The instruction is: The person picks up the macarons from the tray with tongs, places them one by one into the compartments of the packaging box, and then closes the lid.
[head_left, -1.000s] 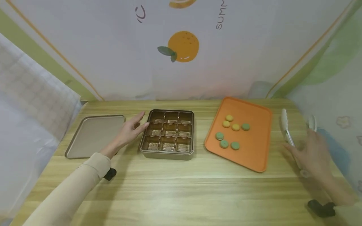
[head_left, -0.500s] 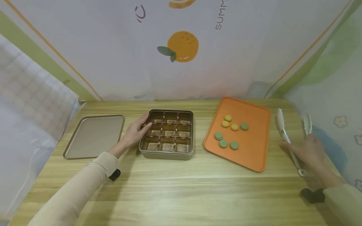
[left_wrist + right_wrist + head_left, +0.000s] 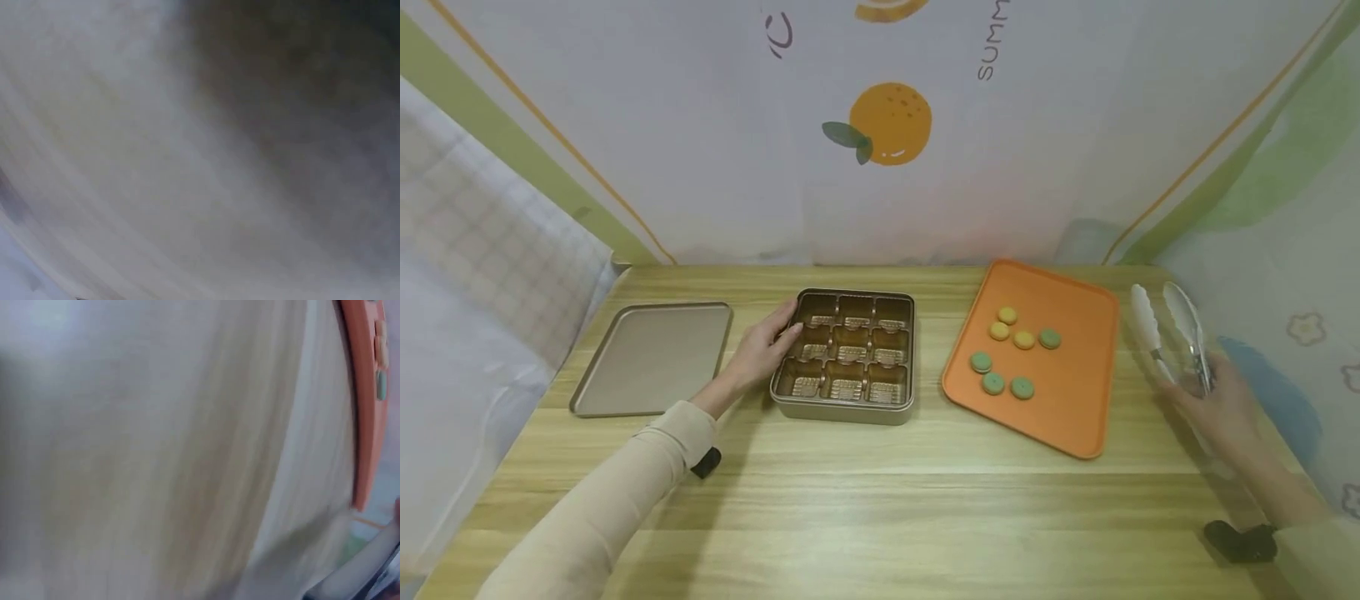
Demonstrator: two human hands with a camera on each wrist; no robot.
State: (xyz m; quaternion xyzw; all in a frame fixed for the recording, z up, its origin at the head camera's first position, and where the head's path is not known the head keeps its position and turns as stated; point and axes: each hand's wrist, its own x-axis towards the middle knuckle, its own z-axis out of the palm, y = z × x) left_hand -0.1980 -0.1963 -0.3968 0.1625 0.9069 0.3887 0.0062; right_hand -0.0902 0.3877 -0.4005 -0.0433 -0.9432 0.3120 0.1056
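Observation:
In the head view my left hand (image 3: 762,350) rests against the left side of a square bronze-coloured tin (image 3: 842,414), its fingers fairly straight and the thumb at the rim. A brown plastic insert (image 3: 850,343) with several square compartments sits inside the tin, and nothing lies in them. At the right, my right hand (image 3: 1217,408) grips a pair of metal tongs (image 3: 1202,354) with white scalloped tips, which stand apart and point away from me. One arm of the tongs (image 3: 359,575) shows at the lower right of the right wrist view. The left wrist view is too blurred to show the hand.
An orange tray (image 3: 1067,408) between tin and tongs holds several green macarons (image 3: 1022,388) and yellow macarons (image 3: 1023,340). A flat bronze-coloured lid or tray (image 3: 655,358) lies left of the tin. All stand on a wooden table (image 3: 880,508) with a fabric wall (image 3: 1000,183) behind.
My left hand has moved right and come to rest against the tin. My right hand has taken hold of the tongs, and their tips have drawn closer together.

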